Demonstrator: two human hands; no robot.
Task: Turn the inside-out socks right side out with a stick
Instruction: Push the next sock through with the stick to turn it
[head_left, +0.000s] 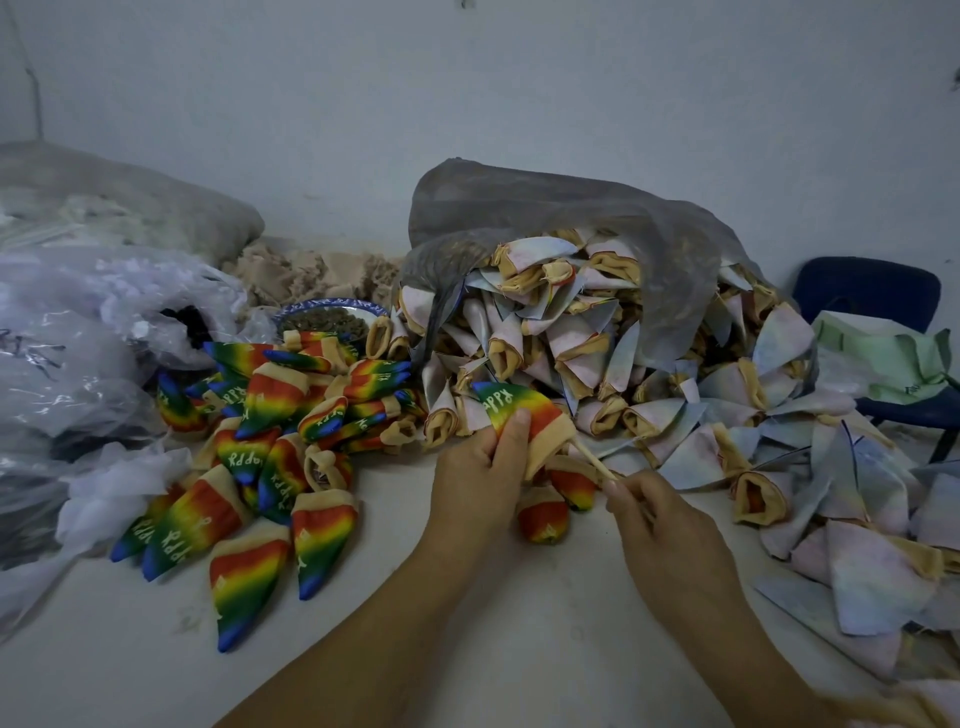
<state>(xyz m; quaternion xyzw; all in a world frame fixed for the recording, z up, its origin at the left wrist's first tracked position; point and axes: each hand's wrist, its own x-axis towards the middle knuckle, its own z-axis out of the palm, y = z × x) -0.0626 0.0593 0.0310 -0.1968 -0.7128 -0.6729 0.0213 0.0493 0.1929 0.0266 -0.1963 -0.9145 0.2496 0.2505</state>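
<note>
Rainbow knit fills a worker's left hand (480, 460), whose fingers curl round a sock (519, 410) just above the white table (519, 649). The right hand (660, 519) pinches a thin stick (596, 461) that runs into the sock's beige cuff. The sock looks already turned print-side out, so the step in hand appears to be freeing the stick. Next would come drawing it clear, dropping the sock on the finished rainbow heap (260, 447) to the left, and taking a pale inside-out one from the pile (597, 353) spilling out of the grey bag (545, 208) behind.
</note>
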